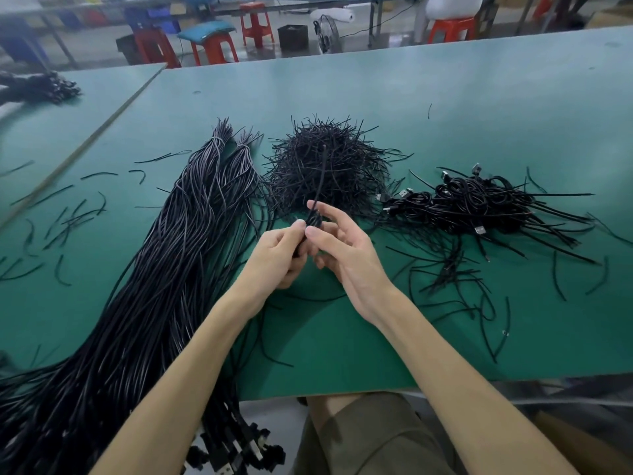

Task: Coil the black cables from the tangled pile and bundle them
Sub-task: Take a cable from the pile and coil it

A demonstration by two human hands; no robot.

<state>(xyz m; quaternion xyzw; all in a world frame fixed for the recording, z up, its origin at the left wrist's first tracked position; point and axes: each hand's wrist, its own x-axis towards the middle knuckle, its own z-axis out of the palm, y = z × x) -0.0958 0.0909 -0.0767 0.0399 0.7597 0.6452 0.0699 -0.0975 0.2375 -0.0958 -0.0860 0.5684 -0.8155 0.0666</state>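
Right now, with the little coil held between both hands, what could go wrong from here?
1. A strand stands free above the small coil held in the left hand and right hand; a slack grip may let it unwind.
2. The long cables hang over the table's near edge by the left forearm and might snag or slide off.
3. Loose ties lie around the finished coils and could tangle in.

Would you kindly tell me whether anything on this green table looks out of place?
Yes: short black strands lie scattered across the table, well away from the central heap, mostly on the left. The long cables spill over the near edge, their plugs dangling. Nothing looks damaged.
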